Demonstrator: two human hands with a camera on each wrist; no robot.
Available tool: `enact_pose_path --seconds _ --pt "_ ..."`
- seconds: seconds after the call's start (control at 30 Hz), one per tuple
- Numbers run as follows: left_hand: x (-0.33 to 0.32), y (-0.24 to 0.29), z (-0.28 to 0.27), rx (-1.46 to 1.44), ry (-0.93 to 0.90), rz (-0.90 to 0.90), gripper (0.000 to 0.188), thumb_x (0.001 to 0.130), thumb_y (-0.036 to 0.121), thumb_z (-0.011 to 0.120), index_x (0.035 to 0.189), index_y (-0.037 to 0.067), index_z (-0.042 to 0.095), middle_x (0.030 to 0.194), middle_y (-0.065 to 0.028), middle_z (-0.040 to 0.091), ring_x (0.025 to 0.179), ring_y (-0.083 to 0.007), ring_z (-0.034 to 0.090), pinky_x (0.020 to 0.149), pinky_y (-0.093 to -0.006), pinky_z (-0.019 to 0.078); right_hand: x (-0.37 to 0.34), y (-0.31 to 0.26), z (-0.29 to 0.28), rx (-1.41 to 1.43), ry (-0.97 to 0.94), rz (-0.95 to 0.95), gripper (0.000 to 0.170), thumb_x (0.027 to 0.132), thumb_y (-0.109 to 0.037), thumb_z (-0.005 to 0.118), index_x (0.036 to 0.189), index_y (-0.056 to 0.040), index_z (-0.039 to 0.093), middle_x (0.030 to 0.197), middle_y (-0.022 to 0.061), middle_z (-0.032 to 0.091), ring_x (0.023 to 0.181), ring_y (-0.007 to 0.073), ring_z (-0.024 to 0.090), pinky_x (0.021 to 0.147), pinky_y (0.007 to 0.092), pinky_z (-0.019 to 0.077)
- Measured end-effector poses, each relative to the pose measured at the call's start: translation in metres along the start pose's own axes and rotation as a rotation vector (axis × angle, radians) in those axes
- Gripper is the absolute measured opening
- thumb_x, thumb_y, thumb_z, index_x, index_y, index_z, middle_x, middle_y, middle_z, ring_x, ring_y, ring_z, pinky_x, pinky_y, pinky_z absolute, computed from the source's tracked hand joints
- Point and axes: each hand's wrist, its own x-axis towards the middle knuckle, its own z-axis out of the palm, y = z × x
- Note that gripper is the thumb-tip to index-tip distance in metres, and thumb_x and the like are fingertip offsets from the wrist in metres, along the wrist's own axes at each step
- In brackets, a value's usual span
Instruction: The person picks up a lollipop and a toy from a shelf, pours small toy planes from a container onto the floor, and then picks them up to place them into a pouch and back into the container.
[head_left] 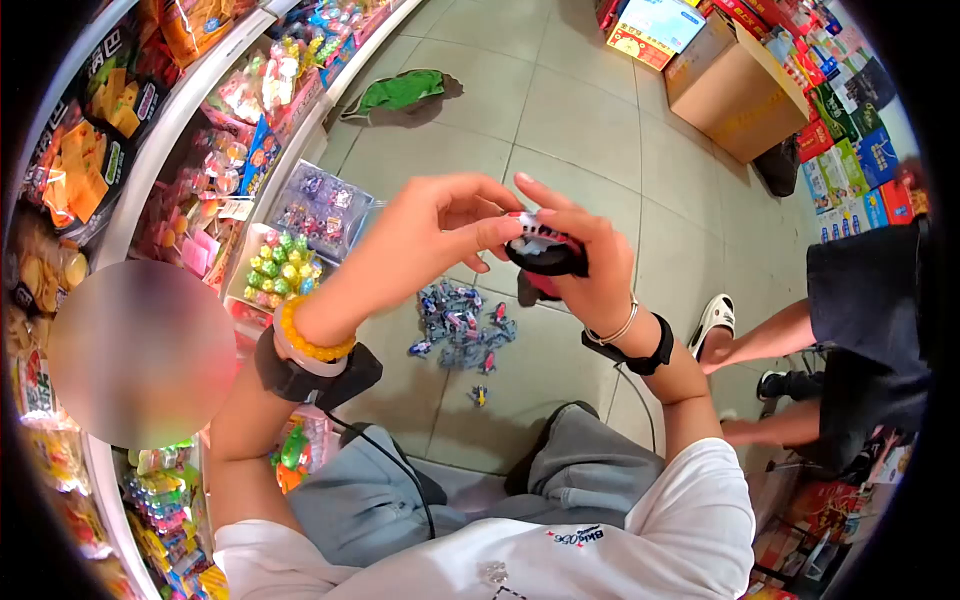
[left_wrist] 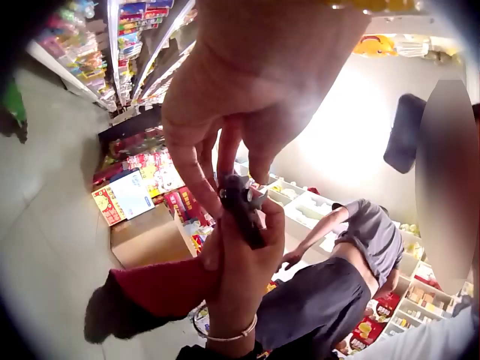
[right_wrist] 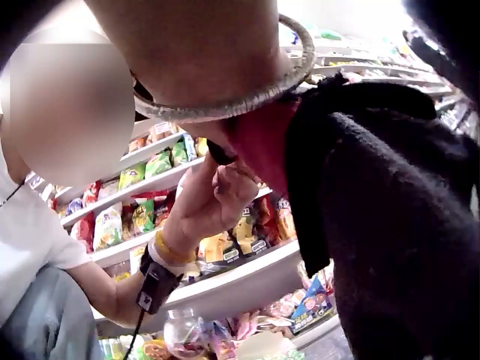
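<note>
In the head view my right hand [head_left: 605, 262] grips a black-and-red strap-like item [head_left: 548, 258] with a pale, dark-marked part on top. My left hand [head_left: 430, 225] pinches its near edge with thumb and forefinger. The left wrist view shows a small dark piece [left_wrist: 241, 210] between the two hands. From the right hand a red band [left_wrist: 165, 292] with a black end trails out sideways. Up close in the right wrist view, black fuzzy fabric [right_wrist: 397, 210] fills the right side. Below the hands, a heap of small toys [head_left: 462, 322] among grey-blue bits lies on the floor.
Snack shelves [head_left: 120, 235] run along the left, with a box of colourful toys [head_left: 283, 268] near my left arm. A green cloth [head_left: 400, 92] and a cardboard box [head_left: 735, 90] are on the tiles. At right stands another person [head_left: 860, 300].
</note>
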Motion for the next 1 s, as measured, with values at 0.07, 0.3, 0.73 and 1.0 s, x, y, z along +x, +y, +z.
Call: enact_pose_path --seconds 0.07,0.3,0.73,1.0 --pt "0.0 -0.003 -0.001 -0.061 -0.007 0.016 0.023 0.085 0.009 0.061 0.106 0.0 0.058 0.094 -0.0043 0.062 0.079 -0.0098 0.06 0.065 -0.0237 0.0521 0.0 -0.002 0.001 -0.042 -0.018 -0.011 0.056 0.063 0.009 0.066 0.113 -0.0066 0.047 0.124 0.0134 0.055 0.086 0.0291 0.065 0.066 0.0292 0.0541" --pt "-0.002 -0.001 -0.004 -0.186 0.109 0.035 0.023 0.081 0.005 0.065 0.102 0.0 0.058 0.095 -0.0063 0.061 0.083 -0.0118 0.061 0.069 -0.0253 0.0527 0.008 -0.017 -0.015 -0.126 -0.028 0.24 0.069 0.065 0.013 0.056 0.129 -0.006 0.04 0.122 0.0116 0.056 0.076 0.0307 0.063 0.057 0.0276 0.0505" --pt "-0.002 -0.008 0.021 0.36 0.361 0.551 0.046 0.071 -0.013 0.067 0.111 0.002 0.049 0.102 -0.009 0.057 0.092 -0.0176 0.061 0.072 -0.0273 0.0551 0.031 -0.034 -0.015 0.738 -0.096 0.774 0.049 0.085 0.005 0.043 0.133 -0.0039 0.039 0.099 0.0091 0.062 0.048 0.0076 0.05 0.044 0.0209 0.0425" --pt "-0.008 -0.008 0.021 0.691 0.316 0.845 0.052 0.07 -0.011 0.069 0.115 0.0 0.047 0.106 -0.0144 0.057 0.094 -0.0229 0.063 0.072 -0.032 0.0567 0.032 -0.039 -0.005 0.73 -0.119 0.714 0.059 0.078 0.01 0.047 0.134 -0.006 0.039 0.099 0.0072 0.062 0.048 0.0064 0.051 0.045 0.0201 0.0434"
